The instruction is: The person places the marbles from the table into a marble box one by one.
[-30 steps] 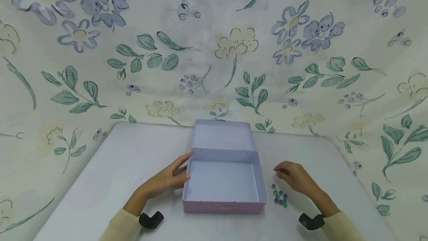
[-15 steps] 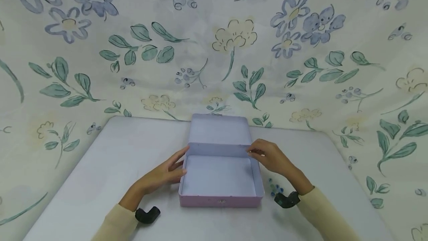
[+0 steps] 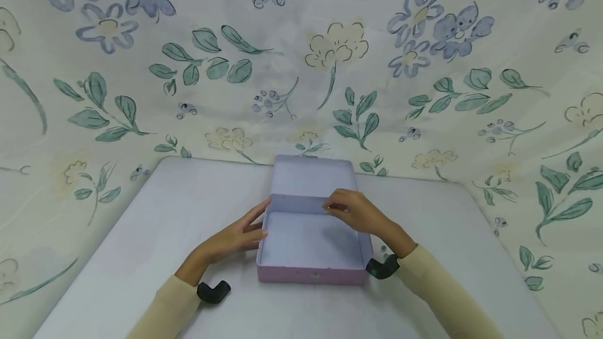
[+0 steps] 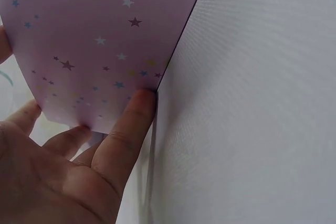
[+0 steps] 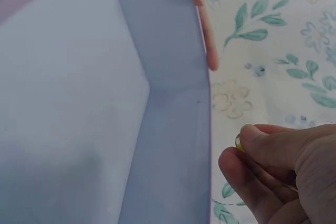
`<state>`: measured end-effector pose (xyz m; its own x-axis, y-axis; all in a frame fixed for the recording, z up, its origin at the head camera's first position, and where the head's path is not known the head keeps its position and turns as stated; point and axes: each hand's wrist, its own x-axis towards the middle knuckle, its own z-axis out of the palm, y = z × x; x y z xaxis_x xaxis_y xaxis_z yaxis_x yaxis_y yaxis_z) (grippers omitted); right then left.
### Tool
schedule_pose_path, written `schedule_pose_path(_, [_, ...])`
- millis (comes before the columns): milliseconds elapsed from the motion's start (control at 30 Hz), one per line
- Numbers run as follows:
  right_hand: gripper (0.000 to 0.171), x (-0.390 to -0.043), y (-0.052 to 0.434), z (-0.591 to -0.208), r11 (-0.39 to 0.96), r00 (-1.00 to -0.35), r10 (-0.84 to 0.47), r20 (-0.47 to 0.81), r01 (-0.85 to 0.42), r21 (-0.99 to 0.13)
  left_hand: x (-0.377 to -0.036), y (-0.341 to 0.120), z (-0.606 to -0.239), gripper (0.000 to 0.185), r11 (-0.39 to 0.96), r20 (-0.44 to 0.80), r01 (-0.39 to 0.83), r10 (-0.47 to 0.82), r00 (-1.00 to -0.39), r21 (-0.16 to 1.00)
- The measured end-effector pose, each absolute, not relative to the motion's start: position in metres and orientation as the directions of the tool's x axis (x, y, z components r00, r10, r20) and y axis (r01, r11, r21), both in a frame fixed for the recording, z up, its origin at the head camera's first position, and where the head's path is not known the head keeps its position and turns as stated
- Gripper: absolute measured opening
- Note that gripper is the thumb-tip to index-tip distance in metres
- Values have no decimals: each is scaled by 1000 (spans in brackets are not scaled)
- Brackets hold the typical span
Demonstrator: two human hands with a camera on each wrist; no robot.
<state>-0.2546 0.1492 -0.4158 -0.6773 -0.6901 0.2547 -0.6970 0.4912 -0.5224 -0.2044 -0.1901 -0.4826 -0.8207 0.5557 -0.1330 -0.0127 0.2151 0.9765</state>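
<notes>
So the right hand (image 3: 355,213) is up over the back right part of this pink box (image 3: 311,275), with a little yellowish marble (image 5: 238,142) pinched between thumb and finger. It's mostly covered by the fingertips, so the right wrist view only shows a bit of it. The left hand (image 3: 235,238) isn't gripping anything, its fingers are just spread out and resting against the box's left side, which has a star print on it. The box sits on the white table (image 3: 155,245) with its lid (image 3: 313,176) folded back behind it, pale lilac inside. A few more marbles (image 3: 384,253) are on the table just right of the box, partly hidden by the black wrist camera (image 3: 382,267). Flowery cloth (image 3: 278,140) hangs behind everything.
</notes>
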Motion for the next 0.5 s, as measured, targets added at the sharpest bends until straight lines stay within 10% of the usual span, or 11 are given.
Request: schedule_pose_path(500, [16, -264, 130, -416, 498, -648, -733, 205, -717, -487, -204, -190, -485, 76, 211, -132, -14, 553, -823, 977])
